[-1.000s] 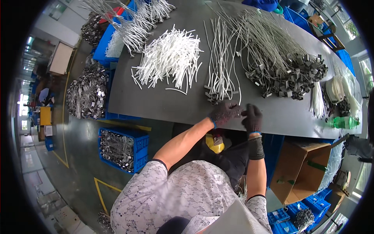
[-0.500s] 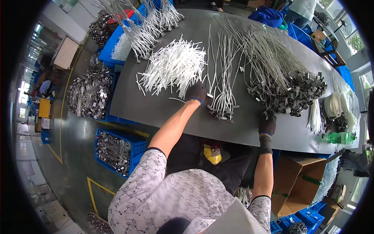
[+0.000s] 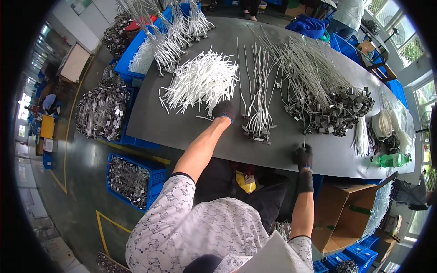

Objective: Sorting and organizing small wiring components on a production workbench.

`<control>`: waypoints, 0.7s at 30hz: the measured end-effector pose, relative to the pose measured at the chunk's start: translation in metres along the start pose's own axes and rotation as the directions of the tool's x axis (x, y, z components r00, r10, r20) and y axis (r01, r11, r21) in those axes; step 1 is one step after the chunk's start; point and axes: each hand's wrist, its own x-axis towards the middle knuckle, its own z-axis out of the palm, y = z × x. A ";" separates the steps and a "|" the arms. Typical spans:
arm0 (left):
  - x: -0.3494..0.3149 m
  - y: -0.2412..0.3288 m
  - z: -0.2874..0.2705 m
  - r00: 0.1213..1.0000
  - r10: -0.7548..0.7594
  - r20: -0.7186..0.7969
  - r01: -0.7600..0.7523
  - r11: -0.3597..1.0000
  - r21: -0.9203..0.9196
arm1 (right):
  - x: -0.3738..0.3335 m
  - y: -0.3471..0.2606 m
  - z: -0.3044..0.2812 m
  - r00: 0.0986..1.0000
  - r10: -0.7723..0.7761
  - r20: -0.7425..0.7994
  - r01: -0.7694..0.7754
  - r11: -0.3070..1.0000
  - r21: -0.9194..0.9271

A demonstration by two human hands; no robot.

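My left hand (image 3: pixel 223 110), in a dark glove, reaches the near edge of a pile of short white tubes (image 3: pixel 200 79); its fingers blend into the dark glove, so their grip is unclear. Close to the table's front edge, my right hand (image 3: pixel 303 156), gloved too, is closed on a thin pale wire (image 3: pixel 304 139) that runs up toward a large heap of wires (image 3: pixel 314 68). Dark metallic connector ends (image 3: pixel 339 111) cluster at the heap's near side. Between my hands lies a smaller bunch of wires (image 3: pixel 260 98) with white sleeves and grey ends.
Blue crates with wire bundles stand left of the grey table (image 3: pixel 182 132), one crate (image 3: pixel 152 182) on the floor. A green bottle (image 3: pixel 394 160) lies at the right end. An open cardboard box (image 3: pixel 343 218) stands below. Another person (image 3: pixel 347 18) is at the far right.
My right hand has drawn back from the connector heap toward the table edge, with a wire now stretching from it. My left hand has shifted slightly, away from the smaller bunch's connector and against the tubes.
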 end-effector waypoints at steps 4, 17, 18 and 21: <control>-0.011 -0.005 0.001 0.999 0.040 -0.010 -0.040 0.998 -0.038 | -0.079 0.046 -0.035 0.770 -0.597 0.226 0.631 0.764 -0.134; -0.097 0.050 -0.001 0.793 0.169 0.585 0.589 -0.459 -0.665 | -0.285 0.292 -0.126 0.980 0.064 0.187 0.106 0.628 -0.771; -0.109 0.055 -0.002 0.813 0.191 0.551 0.566 -0.484 -0.667 | -0.259 0.291 -0.120 0.959 -0.047 0.278 0.244 0.631 -0.736; -0.120 0.102 0.007 0.891 0.208 0.404 0.454 -0.434 -0.778 | -0.239 0.178 -0.068 0.944 -0.228 0.238 0.328 0.587 -0.740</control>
